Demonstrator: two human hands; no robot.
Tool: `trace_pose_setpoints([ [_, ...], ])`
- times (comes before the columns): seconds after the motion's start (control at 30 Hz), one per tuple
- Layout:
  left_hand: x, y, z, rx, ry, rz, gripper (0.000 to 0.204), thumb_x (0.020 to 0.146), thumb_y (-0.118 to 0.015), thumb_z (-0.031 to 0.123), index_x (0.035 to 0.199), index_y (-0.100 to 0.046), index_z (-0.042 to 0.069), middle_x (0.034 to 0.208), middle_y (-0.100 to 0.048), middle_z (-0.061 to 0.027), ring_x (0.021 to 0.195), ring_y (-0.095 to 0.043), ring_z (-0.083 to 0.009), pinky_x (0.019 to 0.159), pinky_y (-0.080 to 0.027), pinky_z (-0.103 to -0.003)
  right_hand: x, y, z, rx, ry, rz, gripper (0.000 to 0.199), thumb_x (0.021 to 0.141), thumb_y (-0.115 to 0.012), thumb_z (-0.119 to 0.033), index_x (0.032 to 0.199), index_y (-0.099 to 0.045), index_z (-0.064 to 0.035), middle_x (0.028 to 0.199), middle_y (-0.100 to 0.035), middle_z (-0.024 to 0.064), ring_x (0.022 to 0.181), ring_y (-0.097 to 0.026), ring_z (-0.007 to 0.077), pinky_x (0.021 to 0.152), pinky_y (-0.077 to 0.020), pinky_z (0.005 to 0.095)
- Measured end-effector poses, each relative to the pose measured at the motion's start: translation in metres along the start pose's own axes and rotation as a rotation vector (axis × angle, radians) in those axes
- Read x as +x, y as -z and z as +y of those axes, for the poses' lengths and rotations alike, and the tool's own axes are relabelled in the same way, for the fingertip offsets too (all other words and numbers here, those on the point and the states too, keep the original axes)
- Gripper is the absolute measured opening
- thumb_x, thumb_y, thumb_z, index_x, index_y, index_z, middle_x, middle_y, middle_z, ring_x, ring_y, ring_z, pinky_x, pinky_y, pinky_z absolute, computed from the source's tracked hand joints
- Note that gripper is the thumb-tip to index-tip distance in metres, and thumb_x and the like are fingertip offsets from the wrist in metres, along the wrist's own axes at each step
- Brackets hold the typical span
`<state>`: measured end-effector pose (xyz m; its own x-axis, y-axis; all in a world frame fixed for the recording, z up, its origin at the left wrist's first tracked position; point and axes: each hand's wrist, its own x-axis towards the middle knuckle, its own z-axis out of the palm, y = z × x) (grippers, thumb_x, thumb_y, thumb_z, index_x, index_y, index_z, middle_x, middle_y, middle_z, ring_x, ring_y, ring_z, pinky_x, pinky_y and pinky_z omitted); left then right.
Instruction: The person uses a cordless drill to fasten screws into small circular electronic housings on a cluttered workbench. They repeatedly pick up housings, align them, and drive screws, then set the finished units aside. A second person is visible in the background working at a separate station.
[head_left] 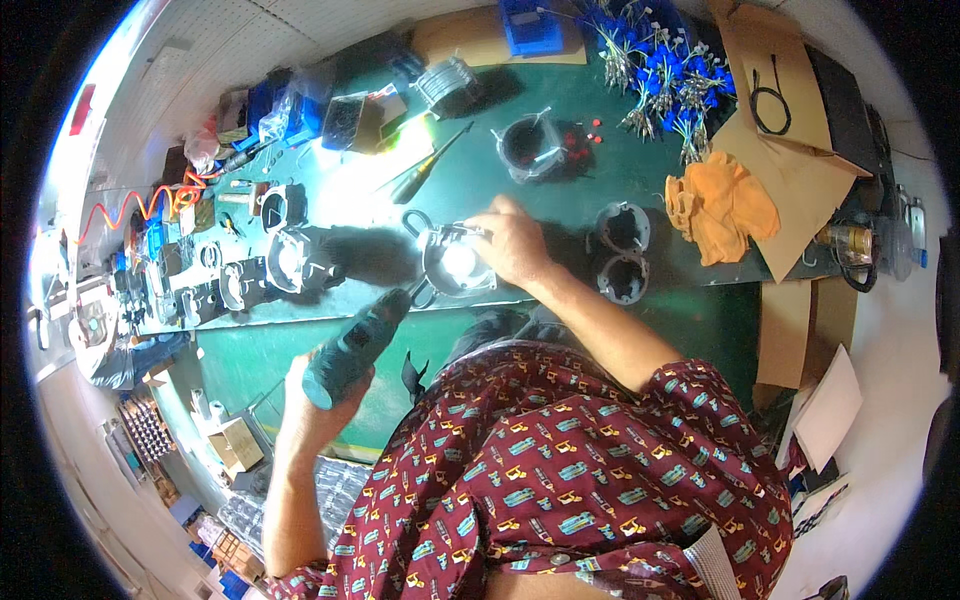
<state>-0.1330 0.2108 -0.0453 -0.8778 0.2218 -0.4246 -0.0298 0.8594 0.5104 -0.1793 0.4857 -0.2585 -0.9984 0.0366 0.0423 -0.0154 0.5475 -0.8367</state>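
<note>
Along the left edge of the green bench (600,170) a row of grey metal housings (250,275) crowds the surface beside a coiled orange cable (130,210), leaving little free room there. The open stretch lies in the middle, around a brightly lit patch.

The left hand (315,400) is wrapped fully around the grip of a teal power screwdriver (360,340), held off the front edge of the bench. Its long axis runs from lower left to upper right, tip aimed at the round metal housing (455,265) near the front edge.

The right hand (510,245) rests on that housing's right rim, fingers curled narrowly and pinching a small part at its top. Further right stand two dark ring-shaped casings (625,250), then an orange cloth (720,205) and cardboard sheets (790,150) toward the right edge.
</note>
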Motion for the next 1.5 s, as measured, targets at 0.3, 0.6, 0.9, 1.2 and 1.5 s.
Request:
trace_pose_setpoints([
  [0.3, 0.037, 0.026, 0.007, 0.049, 0.007, -0.106, 0.023, 0.08, -0.076, 0.014, 0.101, -0.071, 0.005, 0.085, -0.073, -0.0123, 0.076, -0.07, -0.0208, 0.072, -0.055, -0.035, 0.006, -0.004, 0.004, 0.022, -0.003, -0.086, 0.022, 0.08, -0.071, -0.018, 0.101, -0.078, -0.0125, 0.095, -0.06, 0.0121, 0.098, -0.06, 0.0324, 0.084, -0.0515, 0.0444],
  [0.6, 0.04, 0.023, 0.021, 0.003, 0.074, -0.113, 0.024, 0.078, -0.076, 0.016, 0.099, -0.07, 0.005, 0.088, -0.072, -0.0177, 0.085, -0.072, -0.0338, 0.075, -0.056, -0.038, 0.004, -0.008, 0.006, 0.034, -0.003, -0.069, 0.021, 0.078, -0.07, -0.013, 0.098, -0.077, -0.0109, 0.096, -0.062, 0.0126, 0.099, -0.06, 0.0337, 0.085, -0.0515, 0.0449],
  [0.9, 0.03, 0.028, 0.022, 0.168, 0.011, -0.123, 0.024, 0.077, -0.078, 0.017, 0.096, -0.07, 0.005, 0.086, -0.071, -0.0192, 0.084, -0.07, -0.038, 0.073, -0.057, -0.042, 0.001, -0.013, 0.007, 0.049, 0.021, -0.037, 0.02, 0.078, -0.071, -0.014, 0.096, -0.076, -0.0073, 0.097, -0.061, 0.0149, 0.1, -0.058, 0.0359, 0.087, -0.0499, 0.0462],
  [1.2, -0.01, 0.024, 0.008, -0.375, -0.122, 0.061, 0.028, 0.088, -0.076, 0.013, 0.114, -0.069, 0.004, 0.099, -0.075, -0.0067, 0.084, -0.067, -0.0148, 0.075, -0.055, -0.035, 0.014, 0.001, 0.034, 0.466, -0.168, 0.095, 0.022, 0.086, -0.068, -0.018, 0.1, -0.074, -0.0015, 0.105, -0.07, 0.0156, 0.094, -0.067, 0.0267, 0.08, -0.0529, 0.0385],
  [1.5, -0.036, -0.024, -0.039, -0.562, -0.005, 0.147, 0.035, 0.089, -0.078, 0.016, 0.12, -0.067, 0.006, 0.105, -0.069, -0.0034, 0.093, -0.062, -0.0149, 0.083, -0.05, -0.032, -0.016, 0.065, 0.012, 1.276, -0.548, -0.023, 0.019, 0.096, -0.056, 0.002, 0.115, -0.061, 0.0028, 0.107, -0.069, 0.0173, 0.097, -0.07, 0.0252, 0.086, -0.0598, 0.0357],
])
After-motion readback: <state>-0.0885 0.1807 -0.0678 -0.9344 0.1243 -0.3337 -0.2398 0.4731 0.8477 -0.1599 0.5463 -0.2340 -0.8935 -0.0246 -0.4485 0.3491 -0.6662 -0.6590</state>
